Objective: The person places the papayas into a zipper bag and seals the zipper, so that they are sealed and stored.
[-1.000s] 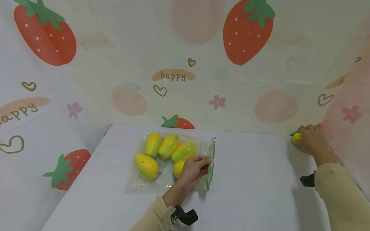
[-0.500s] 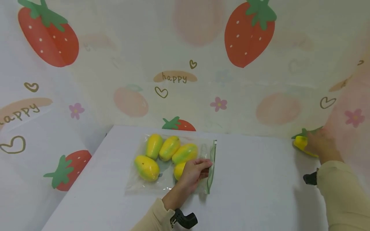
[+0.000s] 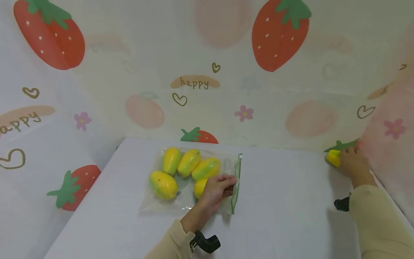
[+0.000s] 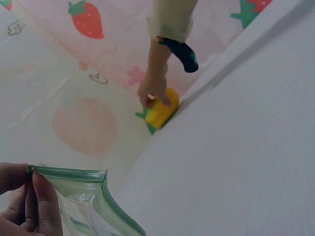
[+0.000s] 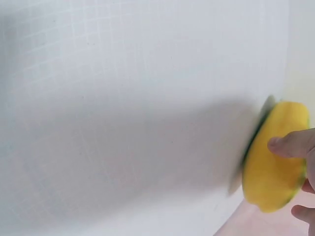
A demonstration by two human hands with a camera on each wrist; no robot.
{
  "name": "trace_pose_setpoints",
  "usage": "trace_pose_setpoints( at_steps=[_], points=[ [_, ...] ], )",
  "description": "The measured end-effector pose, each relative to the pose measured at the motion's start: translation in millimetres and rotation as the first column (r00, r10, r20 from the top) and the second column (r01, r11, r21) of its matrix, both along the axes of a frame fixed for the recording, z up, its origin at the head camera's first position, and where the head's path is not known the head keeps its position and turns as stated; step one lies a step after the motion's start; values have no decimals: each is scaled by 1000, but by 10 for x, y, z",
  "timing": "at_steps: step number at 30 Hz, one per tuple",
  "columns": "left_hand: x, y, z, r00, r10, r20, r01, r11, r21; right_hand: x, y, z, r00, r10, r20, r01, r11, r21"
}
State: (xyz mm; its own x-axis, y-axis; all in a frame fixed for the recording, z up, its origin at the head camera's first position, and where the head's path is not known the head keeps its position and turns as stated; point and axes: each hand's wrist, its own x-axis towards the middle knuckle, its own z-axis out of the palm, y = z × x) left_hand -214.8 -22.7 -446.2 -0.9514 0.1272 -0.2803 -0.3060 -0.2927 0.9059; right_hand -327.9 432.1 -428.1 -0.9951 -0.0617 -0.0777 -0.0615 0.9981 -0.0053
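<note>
In the head view, a clear zip bag (image 3: 185, 205) lies flat with several yellow-green papayas (image 3: 171, 162) inside. My left hand (image 3: 215, 192) reaches over it and covers part of one fruit. In the left wrist view, the thumb and fingers pinch the green zip edge (image 4: 74, 173), and the bag's mouth gapes a little. Far to the right, my right hand (image 3: 354, 162) grips a single yellow papaya (image 5: 273, 157) with a green edge. The thumb lies across its face in the right wrist view; some fingers are out of frame.
A white tabletop (image 3: 281, 201) spreads between the bag and the right hand. Behind it stands a cloth wall (image 3: 155, 54) printed with strawberries, hearts and flowers. A pink side wall (image 3: 394, 154) closes in at the right, near the right hand.
At the far right corner, my right hand has shifted slightly about the papaya, and how much of the fruit shows has varied. The left hand and the bag keep their places.
</note>
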Motion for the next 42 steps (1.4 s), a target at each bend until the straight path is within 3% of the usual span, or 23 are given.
trace_pose_setpoints(
  at_steps=[5,9,18,32,42],
  points=[
    [-5,1,7,1000,-10,2,10,1000,5,50,-9,-116,999,-44,-29,41,995,-90],
    [7,0,18,1000,-16,2,16,1000,6,38,-11,-185,997,-64,-38,61,994,-94],
    [1,-8,31,1000,-17,13,16,1000,6,4,-1,-151,992,-113,-56,109,991,-73],
    [17,-26,16,1000,-16,17,16,1000,2,56,-97,-183,966,-213,-147,185,966,-183],
    [8,-30,13,1000,-20,18,20,1000,-2,38,-3,-127,981,-191,-42,182,971,-152]
  ],
)
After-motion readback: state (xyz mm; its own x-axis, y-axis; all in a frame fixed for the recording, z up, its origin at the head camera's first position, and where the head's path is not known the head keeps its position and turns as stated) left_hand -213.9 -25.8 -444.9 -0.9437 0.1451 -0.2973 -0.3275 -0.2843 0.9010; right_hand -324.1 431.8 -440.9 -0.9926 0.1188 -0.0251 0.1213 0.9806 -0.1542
